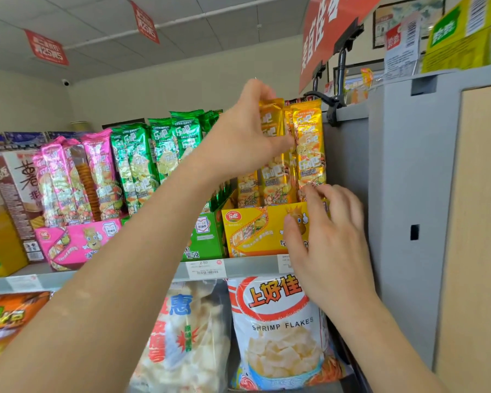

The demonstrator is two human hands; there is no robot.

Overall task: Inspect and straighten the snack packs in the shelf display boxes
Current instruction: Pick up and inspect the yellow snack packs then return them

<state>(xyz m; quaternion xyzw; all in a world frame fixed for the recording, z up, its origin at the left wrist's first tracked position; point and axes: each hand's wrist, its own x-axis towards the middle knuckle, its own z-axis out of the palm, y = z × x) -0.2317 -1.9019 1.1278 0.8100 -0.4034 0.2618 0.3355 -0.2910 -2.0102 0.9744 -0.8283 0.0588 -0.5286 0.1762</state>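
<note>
At the right end of the upper shelf (247,266), just beside the grey upright panel (403,194), stands the yellow display box (255,231) with its yellow snack packs upright inside. The left hand (238,137) reaches up to the raised gold pack (272,120), which stands higher than its neighbours. Its fingers (257,87) are curled over the pack's top edge and the thumb lies across its front, so it holds the pack in a pinch.

The right hand (329,242) is lower, in front of the box's right corner. Its fingers (313,191) are loosely spread and lightly bent, with the tips at the foot of the right-end pack (309,143), where it meets the box rim. They seem to touch the pack, though blur there makes that uncertain. The thumb lies over the printed box front, and the hand grips nothing.

To the left along the same shelf stand the green packs (142,154) in a green display box (207,236), leaning slightly. Further left are pink packs (97,171) in a pink display box (77,242), which is turned askew to the shelf's front edge. A price label (206,269) sits on that edge. Below the yellow box hangs a shrimp flakes bag (278,330).
</note>
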